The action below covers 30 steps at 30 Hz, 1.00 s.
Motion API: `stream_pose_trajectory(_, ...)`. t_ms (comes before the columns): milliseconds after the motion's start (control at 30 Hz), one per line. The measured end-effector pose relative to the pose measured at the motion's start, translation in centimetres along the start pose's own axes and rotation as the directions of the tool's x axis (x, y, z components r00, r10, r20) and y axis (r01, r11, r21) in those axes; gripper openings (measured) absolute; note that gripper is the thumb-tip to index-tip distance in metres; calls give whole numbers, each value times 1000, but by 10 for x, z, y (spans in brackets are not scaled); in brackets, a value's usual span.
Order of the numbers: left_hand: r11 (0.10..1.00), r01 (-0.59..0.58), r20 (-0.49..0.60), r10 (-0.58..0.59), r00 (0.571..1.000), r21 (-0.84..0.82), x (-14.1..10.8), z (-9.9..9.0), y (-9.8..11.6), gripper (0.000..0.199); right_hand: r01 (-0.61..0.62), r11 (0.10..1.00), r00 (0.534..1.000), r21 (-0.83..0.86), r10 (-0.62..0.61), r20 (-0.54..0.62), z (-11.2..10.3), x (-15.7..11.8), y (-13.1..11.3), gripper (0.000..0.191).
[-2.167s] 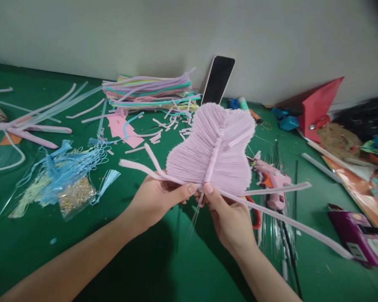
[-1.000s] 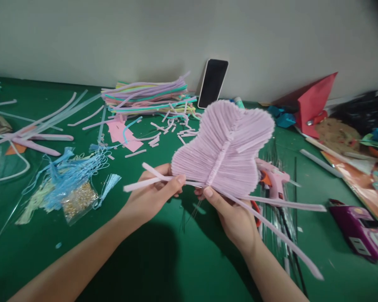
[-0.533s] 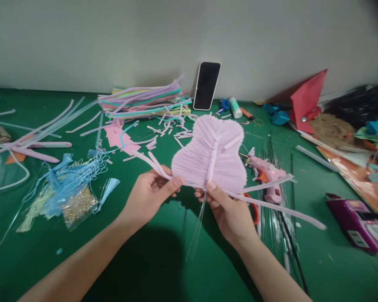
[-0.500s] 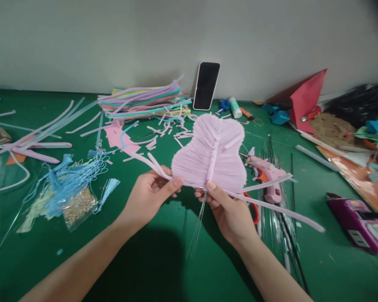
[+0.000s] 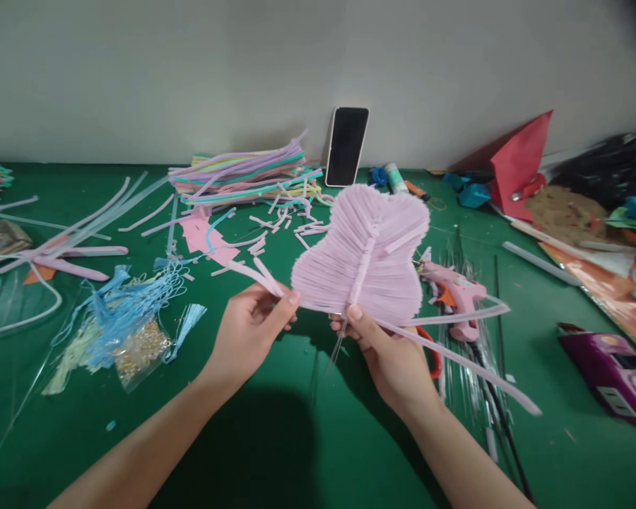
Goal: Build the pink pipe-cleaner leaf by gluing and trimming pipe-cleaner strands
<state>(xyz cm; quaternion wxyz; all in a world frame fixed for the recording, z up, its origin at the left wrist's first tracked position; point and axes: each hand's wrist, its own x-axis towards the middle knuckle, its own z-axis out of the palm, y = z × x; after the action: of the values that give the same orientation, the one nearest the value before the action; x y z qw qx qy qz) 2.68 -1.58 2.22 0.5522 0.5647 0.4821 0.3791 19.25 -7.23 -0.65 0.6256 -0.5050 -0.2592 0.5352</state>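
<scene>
Panel [image 5: 323,276] up in the air, lilac and ribbed, held above the green table [image 5: 138,466] between two hands! Left hand [image 5: 248,329] pinches the pale strips [image 5: 248,273] by the lower left corner; right hand [image 5: 389,353] grips the foot of the central ridge [image 5: 364,263], thumb on top. How far along? Ribs fill both sides and the ridge runs down the middle, so the body looks done, I'd say. The lower edge looks unfinished: strip ends stick out loose either side (one on the right trails well clear), and bare wires [image 5: 338,348] poke out underneath. Harder to call: the panel's back is out of sight, as are most fingertips beneath it. Whether the strips are fastened, I can't tell. One crosses the glue gun [image 5: 462,297], the right hand hides part of a red loop [image 5: 437,359], and the wire tips fade into the green.
</scene>
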Motion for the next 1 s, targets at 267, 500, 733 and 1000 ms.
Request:
stream_pose_trajectory(267,993,-78,1,78,997,-89,0,4,-5,19,-91,987,995,134,96,-37,5,0,-2,21)
stream_pose_trajectory(500,965,-52,-38,44,998,-255,-6,5,-8,16,8,999,999,44,-6,-41,4,-2,2,13)
stream_pose_trajectory(733,937,-66,-84,40,996,-343,-11,9,-10,10,-8,995,1000,96,9,-7,4,-5,0,16)
stream_pose_trajectory(1000,873,76,-47,-113,992,-483,-4,14,-9,13,-79,973,997,217,82,-6,6,-2,-1,20)
